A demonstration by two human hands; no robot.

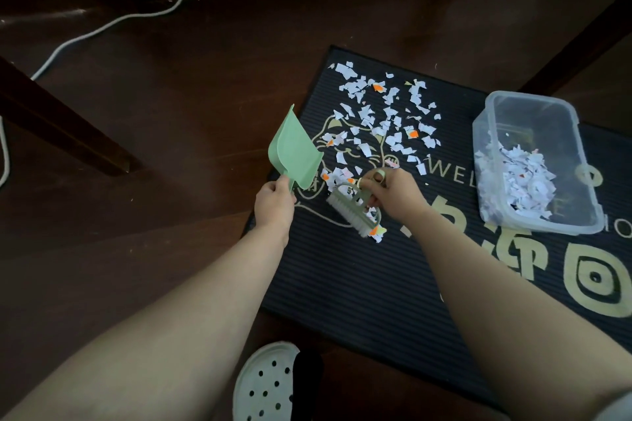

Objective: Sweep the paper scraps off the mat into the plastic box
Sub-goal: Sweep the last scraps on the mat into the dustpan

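- Green dustpan [294, 147], held by its handle in the curled left hand [273, 203], tilted up over the left edge of the mat [359, 284].
- Green brush [345, 208], gripped by the right hand [393, 196], bristles down on the mat, just right of the dustpan.
- White and orange scraps [386, 113] lie scattered beyond both hands; some bunch against the brush.
- Clear box [554, 133] stands on the mat, well right of the hands, part filled with scraps.
- White shoe [263, 383] on the dark floor.

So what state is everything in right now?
dustpan: held by the left hand, tilted, looks empty.
brush: gripped by the right hand, bristles down among scraps.
paper scraps: many scattered across the mat.
plastic box: lidless, upright on the mat, partly filled.
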